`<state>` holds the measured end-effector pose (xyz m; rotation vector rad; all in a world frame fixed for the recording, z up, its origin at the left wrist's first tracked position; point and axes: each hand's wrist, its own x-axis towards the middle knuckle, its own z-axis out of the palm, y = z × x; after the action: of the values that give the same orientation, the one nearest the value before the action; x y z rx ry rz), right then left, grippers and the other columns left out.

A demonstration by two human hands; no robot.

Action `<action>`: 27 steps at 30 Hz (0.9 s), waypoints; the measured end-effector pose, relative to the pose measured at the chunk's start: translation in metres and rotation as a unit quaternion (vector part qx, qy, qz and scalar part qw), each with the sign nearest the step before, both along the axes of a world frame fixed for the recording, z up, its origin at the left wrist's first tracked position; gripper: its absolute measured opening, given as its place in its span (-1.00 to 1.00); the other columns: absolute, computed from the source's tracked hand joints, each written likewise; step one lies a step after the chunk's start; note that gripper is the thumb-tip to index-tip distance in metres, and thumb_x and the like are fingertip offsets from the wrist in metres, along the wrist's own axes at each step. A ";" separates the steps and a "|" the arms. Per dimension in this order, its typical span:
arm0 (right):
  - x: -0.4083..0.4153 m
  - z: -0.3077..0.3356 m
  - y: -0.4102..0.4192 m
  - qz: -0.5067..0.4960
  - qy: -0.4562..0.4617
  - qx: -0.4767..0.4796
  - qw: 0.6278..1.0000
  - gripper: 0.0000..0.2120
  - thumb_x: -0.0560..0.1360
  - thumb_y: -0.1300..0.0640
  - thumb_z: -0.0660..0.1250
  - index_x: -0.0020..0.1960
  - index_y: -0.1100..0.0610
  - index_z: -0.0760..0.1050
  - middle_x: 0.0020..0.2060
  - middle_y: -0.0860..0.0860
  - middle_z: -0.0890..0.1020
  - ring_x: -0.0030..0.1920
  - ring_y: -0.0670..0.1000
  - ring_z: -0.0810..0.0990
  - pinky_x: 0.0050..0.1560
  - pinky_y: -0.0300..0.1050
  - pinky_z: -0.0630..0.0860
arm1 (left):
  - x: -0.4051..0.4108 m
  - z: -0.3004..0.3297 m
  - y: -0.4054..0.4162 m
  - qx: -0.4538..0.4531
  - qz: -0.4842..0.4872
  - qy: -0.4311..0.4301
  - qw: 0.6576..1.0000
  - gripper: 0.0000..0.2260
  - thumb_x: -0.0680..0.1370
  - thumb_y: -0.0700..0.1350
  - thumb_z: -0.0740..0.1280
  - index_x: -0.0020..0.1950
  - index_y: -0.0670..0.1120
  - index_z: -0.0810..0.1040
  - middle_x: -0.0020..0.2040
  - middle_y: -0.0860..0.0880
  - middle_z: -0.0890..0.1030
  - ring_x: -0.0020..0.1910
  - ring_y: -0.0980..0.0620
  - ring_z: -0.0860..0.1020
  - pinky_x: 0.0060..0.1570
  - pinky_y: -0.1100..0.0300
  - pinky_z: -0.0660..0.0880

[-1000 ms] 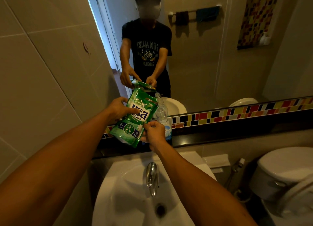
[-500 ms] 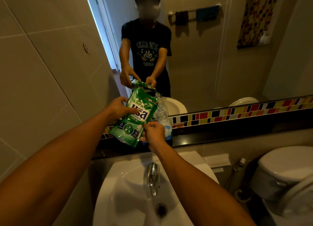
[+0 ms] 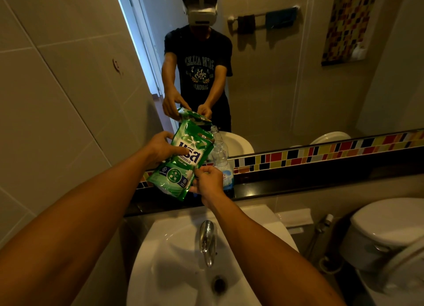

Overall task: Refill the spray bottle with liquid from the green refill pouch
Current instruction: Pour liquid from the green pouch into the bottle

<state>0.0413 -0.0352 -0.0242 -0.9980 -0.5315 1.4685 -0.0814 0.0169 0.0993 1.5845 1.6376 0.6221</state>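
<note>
I hold the green refill pouch (image 3: 181, 161) tilted above the dark ledge, its upper corner against the open neck of a clear bottle (image 3: 220, 154). My left hand (image 3: 161, 148) grips the pouch's left side. My right hand (image 3: 207, 181) pinches the pouch's lower right edge, in front of the bottle. The bottle stands upright on the ledge by the mirror, with no spray head on it and a blue label low down. Any flow of liquid is too small to tell.
A white basin (image 3: 174, 259) with a chrome tap (image 3: 207, 239) lies directly below my arms. The black ledge (image 3: 298, 184) and a coloured tile strip (image 3: 321, 152) run under the mirror. A toilet (image 3: 387, 227) stands at the right. A tiled wall closes the left side.
</note>
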 end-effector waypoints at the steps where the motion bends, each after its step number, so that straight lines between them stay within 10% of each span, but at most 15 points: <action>1: 0.000 0.000 0.000 -0.001 -0.001 0.000 1.000 -0.95 0.65 0.28 0.30 0.02 0.18 0.45 0.07 0.31 0.71 -0.07 0.21 0.75 -0.36 -0.04 0.68 | 0.000 0.000 0.000 -0.001 -0.001 0.000 1.000 -0.51 0.42 -0.14 0.58 0.23 -0.05 0.40 0.04 -0.16 0.66 -0.17 -0.09 0.69 -0.35 0.12 0.56; 27: 0.001 0.004 -0.002 -0.002 0.004 -0.001 1.000 -0.96 0.65 0.28 0.30 0.04 0.19 0.45 0.07 0.30 0.71 -0.14 0.15 0.75 -0.39 -0.07 0.67 | 0.001 0.003 0.000 -0.003 0.000 0.005 1.000 -0.47 0.42 -0.12 0.58 0.28 -0.06 0.40 0.01 -0.16 0.67 -0.21 -0.06 0.69 -0.43 0.17 0.55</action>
<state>0.0419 -0.0368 -0.0200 -0.9934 -0.5220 1.4695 -0.0806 0.0172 0.1018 1.5866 1.6453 0.6089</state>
